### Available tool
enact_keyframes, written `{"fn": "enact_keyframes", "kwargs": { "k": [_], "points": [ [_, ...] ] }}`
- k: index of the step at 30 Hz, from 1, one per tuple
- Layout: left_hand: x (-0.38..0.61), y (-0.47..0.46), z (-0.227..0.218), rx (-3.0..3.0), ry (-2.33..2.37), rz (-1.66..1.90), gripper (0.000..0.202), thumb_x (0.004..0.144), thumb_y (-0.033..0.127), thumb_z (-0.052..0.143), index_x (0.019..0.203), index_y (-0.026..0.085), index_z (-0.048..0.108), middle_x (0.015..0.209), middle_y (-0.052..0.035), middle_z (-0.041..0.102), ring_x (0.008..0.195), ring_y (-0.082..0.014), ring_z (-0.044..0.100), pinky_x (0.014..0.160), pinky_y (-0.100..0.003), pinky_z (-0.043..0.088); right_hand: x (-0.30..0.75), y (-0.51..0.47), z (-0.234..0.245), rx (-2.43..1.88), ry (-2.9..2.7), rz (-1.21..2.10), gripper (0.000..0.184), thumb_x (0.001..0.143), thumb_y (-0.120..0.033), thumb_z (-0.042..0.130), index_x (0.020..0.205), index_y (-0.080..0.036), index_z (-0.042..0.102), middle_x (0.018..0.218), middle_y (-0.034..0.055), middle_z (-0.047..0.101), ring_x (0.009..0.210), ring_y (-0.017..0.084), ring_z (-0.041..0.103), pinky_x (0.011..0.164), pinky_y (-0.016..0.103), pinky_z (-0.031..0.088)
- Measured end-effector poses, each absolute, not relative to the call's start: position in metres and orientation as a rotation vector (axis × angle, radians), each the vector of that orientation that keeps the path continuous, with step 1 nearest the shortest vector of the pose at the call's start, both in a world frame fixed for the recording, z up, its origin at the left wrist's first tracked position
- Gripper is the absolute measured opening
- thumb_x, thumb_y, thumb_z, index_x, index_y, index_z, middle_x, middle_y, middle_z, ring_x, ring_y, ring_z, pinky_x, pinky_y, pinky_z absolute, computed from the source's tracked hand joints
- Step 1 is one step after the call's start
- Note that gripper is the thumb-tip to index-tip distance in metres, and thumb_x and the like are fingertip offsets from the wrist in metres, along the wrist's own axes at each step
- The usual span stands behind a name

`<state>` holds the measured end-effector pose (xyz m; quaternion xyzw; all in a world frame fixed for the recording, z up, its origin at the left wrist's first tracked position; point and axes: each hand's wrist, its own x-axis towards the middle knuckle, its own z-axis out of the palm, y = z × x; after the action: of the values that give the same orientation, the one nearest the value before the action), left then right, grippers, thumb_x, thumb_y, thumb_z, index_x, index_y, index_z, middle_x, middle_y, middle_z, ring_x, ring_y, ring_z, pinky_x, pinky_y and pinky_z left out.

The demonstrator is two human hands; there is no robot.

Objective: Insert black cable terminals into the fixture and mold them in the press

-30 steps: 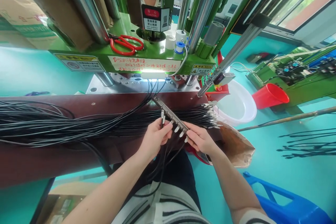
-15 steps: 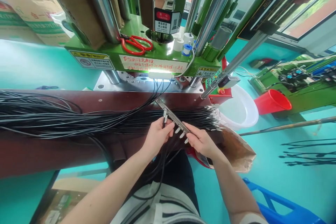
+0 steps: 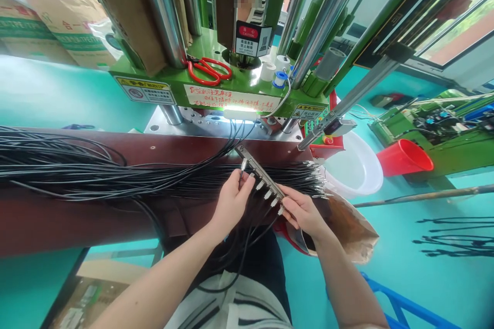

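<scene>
My right hand [image 3: 301, 209] grips the lower right end of a narrow metal bar [image 3: 259, 170], held slantwise above the bench. Several silver connectors [image 3: 267, 194] stick out along the bar's near side, with black cables hanging below them. Between the thumb and fingers of my left hand [image 3: 236, 196] is a black cable with a silver connector [image 3: 244, 164] pointing up, close to the bar's upper part. I cannot tell whether that connector touches the bar. Behind both hands lies a thick bundle of black cables [image 3: 185, 177], its bare metal tips at the right.
A green press [image 3: 165, 69] stands behind the bench [image 3: 116, 229], with red-handled scissors [image 3: 210, 72] and small spools on its ledge. Cables run out from under its lamp [image 3: 241, 113]. To the right are a white tub [image 3: 363, 164], a red bucket [image 3: 405, 162] and a brown paper bag [image 3: 355, 226].
My right hand has slid toward the bar's lower end, so more of the connectors show. The left hand has drawn slightly away from the bar's row of connectors. The view has shifted a little.
</scene>
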<state>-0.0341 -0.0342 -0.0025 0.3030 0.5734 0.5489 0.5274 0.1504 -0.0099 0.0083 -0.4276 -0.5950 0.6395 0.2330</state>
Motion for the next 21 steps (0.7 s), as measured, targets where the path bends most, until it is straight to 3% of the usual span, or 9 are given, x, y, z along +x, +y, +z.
{"fn": "enact_keyframes", "kwargs": {
  "k": [6, 17, 21],
  "points": [
    [-0.038, -0.031, 0.001, 0.815, 1.409, 1.308, 0.022, 0.068, 0.037, 0.061, 0.065, 0.017, 0.051, 0.047, 0.0065, 0.042, 0.04, -0.0054, 0.033, 0.04, -0.02, 0.025, 0.153, -0.008, 0.007, -1.179, -1.671, 1.755, 0.047, 0.087, -0.038, 0.046, 0.128, -0.016, 0.046, 0.051, -0.0053, 0.042, 0.035, 0.003, 0.032, 0.031, 0.016, 0.022],
    [-0.043, -0.031, 0.0, 0.869, 1.402, 1.291, 0.023, 0.069, 0.034, 0.06, 0.062, 0.018, 0.047, 0.045, 0.0067, 0.041, 0.039, -0.0055, 0.034, 0.04, -0.019, 0.027, 0.151, -0.008, 0.004, -1.135, -1.868, 1.684, 0.048, 0.088, -0.036, 0.044, 0.131, -0.015, 0.042, 0.047, -0.0078, 0.035, 0.037, 0.004, 0.03, 0.035, 0.018, 0.025],
    [-0.049, -0.033, 0.007, 0.919, 1.354, 1.296, 0.018, 0.075, 0.035, 0.054, 0.073, 0.018, 0.052, 0.051, 0.005, 0.047, 0.044, -0.0071, 0.042, 0.044, -0.018, 0.035, 0.151, -0.009, 0.005, -1.195, -1.74, 1.702, 0.05, 0.086, -0.04, 0.046, 0.129, -0.015, 0.045, 0.048, -0.0069, 0.036, 0.036, 0.005, 0.031, 0.032, 0.017, 0.023]
  ]
}}
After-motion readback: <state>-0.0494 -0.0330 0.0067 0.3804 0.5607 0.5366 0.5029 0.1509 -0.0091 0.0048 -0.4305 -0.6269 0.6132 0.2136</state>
